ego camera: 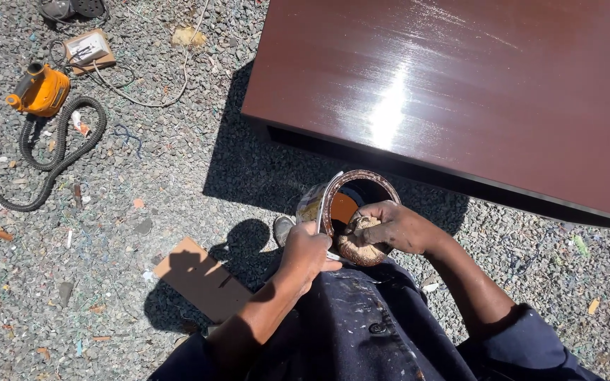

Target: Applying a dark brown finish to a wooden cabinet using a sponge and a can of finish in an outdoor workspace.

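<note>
Over the gravel, the left hand (pixel 305 254) grips the open tin (pixel 347 212) while the right hand (pixel 390 227) clutches a rag wad (pixel 361 243) inside; tilting could spill stain.

Glossy reddish-brown tabletop (pixel 460 85), orange blower (pixel 40 89) (grey hose (pixel 51 162)), orange-brown tin (pixel 347 208)

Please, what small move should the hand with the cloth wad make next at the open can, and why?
Probably lift the right hand out of the can toward the dark glossy panel. The cloth wad sits at the can's open mouth, where brown liquid shows, so it seems loaded. The left hand grips the can's side and can keep it steady.
</note>
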